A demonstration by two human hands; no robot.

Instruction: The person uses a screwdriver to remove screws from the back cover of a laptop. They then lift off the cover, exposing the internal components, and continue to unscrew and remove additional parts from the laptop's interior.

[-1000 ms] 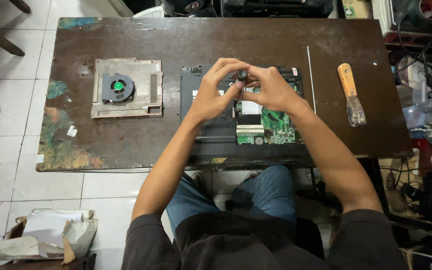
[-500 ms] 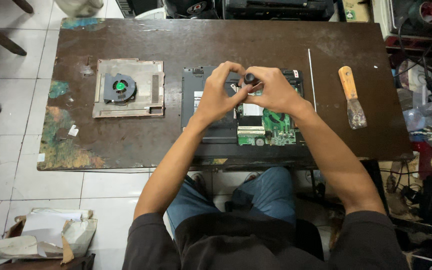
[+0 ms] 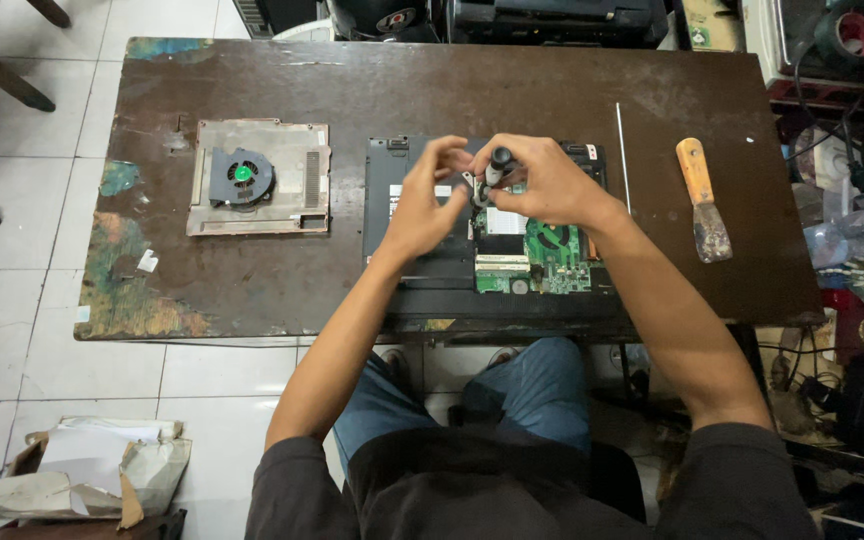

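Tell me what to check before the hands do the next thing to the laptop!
1. Screwdriver gripped by right hand: ok.
2. Left hand near the tip: ok; whether it holds a small part, cannot tell.
3. Laptop lying flat on the table: ok, though its front edge overhangs.
4. Green board uncovered: ok.
5. Fan plate set aside, apart from the hands: ok.
6. Scraper lying clear of the right arm: ok.
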